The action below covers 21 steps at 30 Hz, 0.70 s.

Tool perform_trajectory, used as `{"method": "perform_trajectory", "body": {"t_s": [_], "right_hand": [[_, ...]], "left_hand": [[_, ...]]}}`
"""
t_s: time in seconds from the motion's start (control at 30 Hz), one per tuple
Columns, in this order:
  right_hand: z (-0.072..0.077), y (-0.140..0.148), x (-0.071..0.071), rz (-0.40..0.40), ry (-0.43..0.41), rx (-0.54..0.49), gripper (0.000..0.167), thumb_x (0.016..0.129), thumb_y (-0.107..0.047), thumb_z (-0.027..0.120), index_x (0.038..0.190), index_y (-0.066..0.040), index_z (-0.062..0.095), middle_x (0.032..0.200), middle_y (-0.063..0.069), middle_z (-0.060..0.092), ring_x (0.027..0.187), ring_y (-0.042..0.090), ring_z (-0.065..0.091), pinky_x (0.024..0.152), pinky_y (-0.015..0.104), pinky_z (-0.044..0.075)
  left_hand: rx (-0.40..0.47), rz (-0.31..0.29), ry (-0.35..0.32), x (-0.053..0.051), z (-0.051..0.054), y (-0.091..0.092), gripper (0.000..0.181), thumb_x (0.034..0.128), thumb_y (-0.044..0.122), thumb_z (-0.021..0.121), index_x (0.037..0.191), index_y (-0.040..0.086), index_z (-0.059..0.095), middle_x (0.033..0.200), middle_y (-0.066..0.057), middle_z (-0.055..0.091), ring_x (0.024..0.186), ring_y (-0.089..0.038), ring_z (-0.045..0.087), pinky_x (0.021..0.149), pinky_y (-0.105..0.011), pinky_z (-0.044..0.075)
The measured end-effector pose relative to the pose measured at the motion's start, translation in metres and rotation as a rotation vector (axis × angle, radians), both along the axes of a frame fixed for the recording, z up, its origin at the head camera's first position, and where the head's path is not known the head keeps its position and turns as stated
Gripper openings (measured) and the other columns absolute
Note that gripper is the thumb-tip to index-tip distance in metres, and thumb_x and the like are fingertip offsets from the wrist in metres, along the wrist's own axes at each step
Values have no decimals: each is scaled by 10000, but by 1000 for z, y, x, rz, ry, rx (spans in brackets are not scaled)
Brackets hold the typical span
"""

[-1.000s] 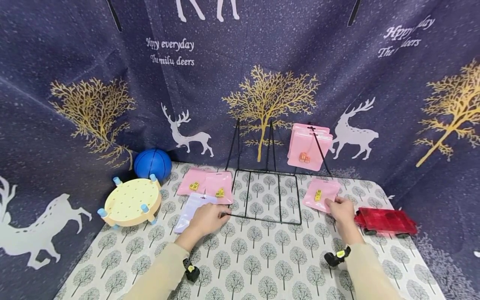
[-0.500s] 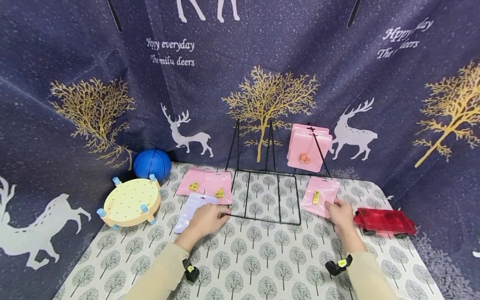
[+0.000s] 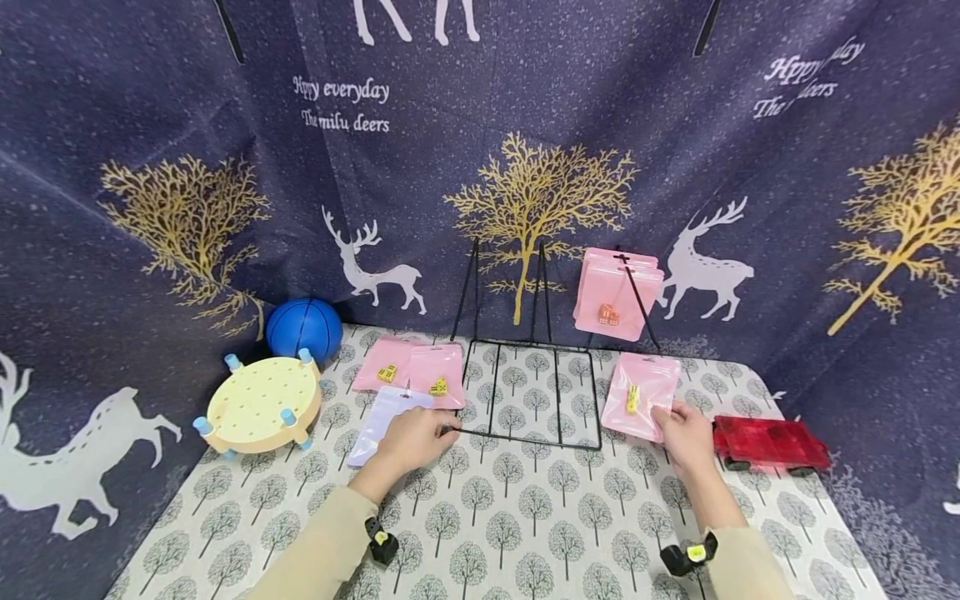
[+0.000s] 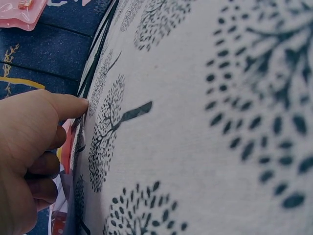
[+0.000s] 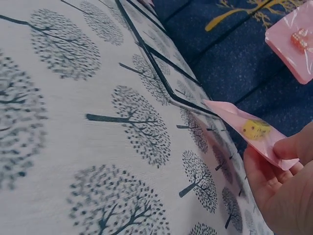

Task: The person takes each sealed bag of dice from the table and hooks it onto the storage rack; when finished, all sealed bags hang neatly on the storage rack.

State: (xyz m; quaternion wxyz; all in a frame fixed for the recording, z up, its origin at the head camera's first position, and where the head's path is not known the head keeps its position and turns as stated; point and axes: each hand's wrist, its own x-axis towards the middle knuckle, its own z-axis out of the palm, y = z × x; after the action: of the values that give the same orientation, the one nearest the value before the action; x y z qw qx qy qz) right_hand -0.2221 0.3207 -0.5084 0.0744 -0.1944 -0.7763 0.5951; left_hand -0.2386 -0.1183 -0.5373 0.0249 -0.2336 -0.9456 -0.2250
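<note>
The left hand (image 3: 417,437) grips the front left corner of a black wire rack (image 3: 525,439), fingers curled, as the left wrist view also shows. Pinched by its lower right corner in the right hand (image 3: 687,433) is a pink bag (image 3: 624,417) with yellow dice (image 3: 633,398); the right wrist view shows the thumb on the bag (image 5: 234,117). Pink bags with orange dice (image 3: 608,315) hang at the rack's right prong. Two pink bags with yellow dice (image 3: 438,386) and a lilac bag (image 3: 372,423) lie left of the rack, the lilac one partly behind the left hand.
At the left stand a blue ball (image 3: 305,330) and a round cream stand (image 3: 264,403) with light blue leg ends. A red toy vehicle (image 3: 772,442) is right of the right hand. Behind the patterned cloth (image 3: 506,533) hangs a dark blue curtain (image 3: 420,183).
The right hand and its pink bag have shifted slightly; the bag's face now looks flatter and the forearm sits a little further right. The left hand stays on the rack.
</note>
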Motion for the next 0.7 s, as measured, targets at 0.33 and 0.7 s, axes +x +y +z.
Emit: {"method": "perform_trajectory", "body": {"t_s": [0.33,0.7], "right_hand": [[1,-7,23,94,8,66,372,1040,-92,623,1326,135,549,1240,281,673,791,-5,646,722,184,566],[13,-20,45,239,43,162,373,1027,-140,664,1322,78,594,1229,265,688,833,67,687,748,213,567]], "left_hand": [[2,-3,-4,1,1,0,201,970,302,750,1159,244,789,529,164,458,441,-29,401,420,-278,383],[-6,4,-15,0,0,1,206,975,329,741,1161,253,789,548,165,471,460,-36,423,432,-284,390]]}}
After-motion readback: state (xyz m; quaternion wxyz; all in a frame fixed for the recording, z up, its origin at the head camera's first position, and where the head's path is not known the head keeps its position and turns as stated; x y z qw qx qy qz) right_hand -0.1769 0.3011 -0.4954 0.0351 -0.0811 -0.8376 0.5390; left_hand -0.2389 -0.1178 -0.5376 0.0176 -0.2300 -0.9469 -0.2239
